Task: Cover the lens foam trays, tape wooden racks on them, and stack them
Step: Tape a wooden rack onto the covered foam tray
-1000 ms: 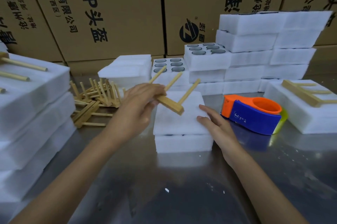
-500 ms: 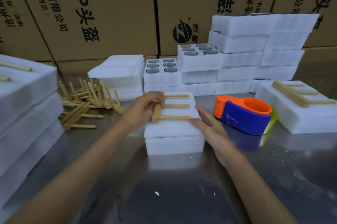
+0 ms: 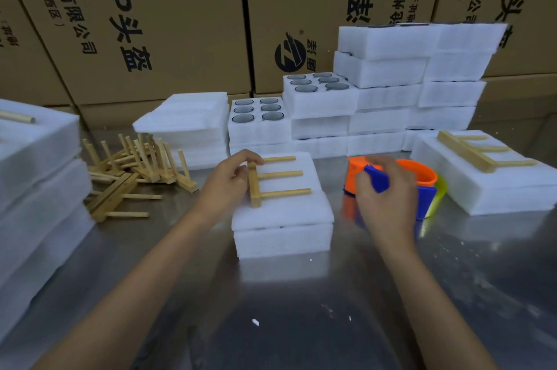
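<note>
A covered white foam tray (image 3: 283, 237) sits on the steel table in front of me. A wooden rack (image 3: 272, 181) with three pegs lies flat on its cover, pegs pointing right. My left hand (image 3: 227, 181) pinches the rack's bar at its far left end. My right hand (image 3: 385, 193) is closed over the orange and blue tape dispenser (image 3: 422, 178) just right of the tray.
A pile of loose wooden racks (image 3: 132, 170) lies at left. Foam stacks (image 3: 36, 183) stand at far left. Open lens trays (image 3: 259, 122), foam covers (image 3: 190, 122) and stacked trays (image 3: 416, 80) line the back. Another racked tray (image 3: 494, 176) sits right. Cardboard boxes (image 3: 168, 20) form the back wall.
The rack went from held tilted above the tray to lying flat on its cover. My right hand left the tray's right edge and closed on the tape dispenser.
</note>
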`<act>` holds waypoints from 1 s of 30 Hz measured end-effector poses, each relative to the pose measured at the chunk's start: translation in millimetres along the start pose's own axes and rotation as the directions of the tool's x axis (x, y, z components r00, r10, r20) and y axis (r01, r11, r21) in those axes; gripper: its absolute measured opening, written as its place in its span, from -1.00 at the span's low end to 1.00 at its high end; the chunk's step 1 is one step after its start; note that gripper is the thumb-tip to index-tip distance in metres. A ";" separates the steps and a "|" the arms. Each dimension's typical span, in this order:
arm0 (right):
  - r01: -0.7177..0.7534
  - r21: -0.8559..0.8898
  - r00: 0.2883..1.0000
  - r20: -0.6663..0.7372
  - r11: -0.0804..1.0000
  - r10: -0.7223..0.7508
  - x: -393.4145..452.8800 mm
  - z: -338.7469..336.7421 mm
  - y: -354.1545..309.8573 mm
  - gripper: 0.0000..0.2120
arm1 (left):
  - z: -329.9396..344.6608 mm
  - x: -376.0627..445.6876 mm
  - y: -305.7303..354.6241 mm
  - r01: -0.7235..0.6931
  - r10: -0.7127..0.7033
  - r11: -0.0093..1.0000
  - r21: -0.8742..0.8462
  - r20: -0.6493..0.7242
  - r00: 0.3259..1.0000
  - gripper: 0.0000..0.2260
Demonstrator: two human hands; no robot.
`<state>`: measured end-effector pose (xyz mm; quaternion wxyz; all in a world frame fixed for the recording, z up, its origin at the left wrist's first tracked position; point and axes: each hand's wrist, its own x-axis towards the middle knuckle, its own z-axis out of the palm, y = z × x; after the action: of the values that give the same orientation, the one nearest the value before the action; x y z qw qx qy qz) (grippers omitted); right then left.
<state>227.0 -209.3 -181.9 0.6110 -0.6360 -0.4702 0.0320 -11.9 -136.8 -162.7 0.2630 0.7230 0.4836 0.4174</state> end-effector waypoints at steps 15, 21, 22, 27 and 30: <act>0.352 -0.322 0.914 0.322 0.879 -0.248 70.6 -63.7 48.2 -0.61 | 19.2 0.2 57.9 -0.132 0.131 0.990 -0.049 -0.021 0.991 -0.71; 0.462 -0.060 0.827 0.390 0.885 -0.406 55.6 -81.6 -7.5 -0.63 | 30.3 4.7 92.7 0.056 0.042 0.907 -0.418 0.221 0.974 -0.68; 0.409 -0.028 0.830 0.427 0.912 -0.359 53.3 -82.7 -15.8 -0.62 | 31.3 4.4 96.7 0.105 0.034 0.880 -0.464 0.281 0.959 -0.67; 0.248 0.044 0.806 0.544 0.968 -0.232 46.4 -82.9 -30.0 -0.60 | 26.6 -6.5 98.4 0.190 0.052 0.794 -0.577 0.377 0.925 -0.74; 0.224 0.040 0.797 0.567 0.974 -0.206 43.1 -83.1 -33.3 -0.56 | 20.1 -12.0 92.9 0.177 0.062 0.807 -0.564 0.378 0.924 -0.76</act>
<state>283.5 -250.2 -111.1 0.4336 -0.5490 -0.7001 0.1433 47.7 -184.0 -104.5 0.5745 0.6573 0.2925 0.3904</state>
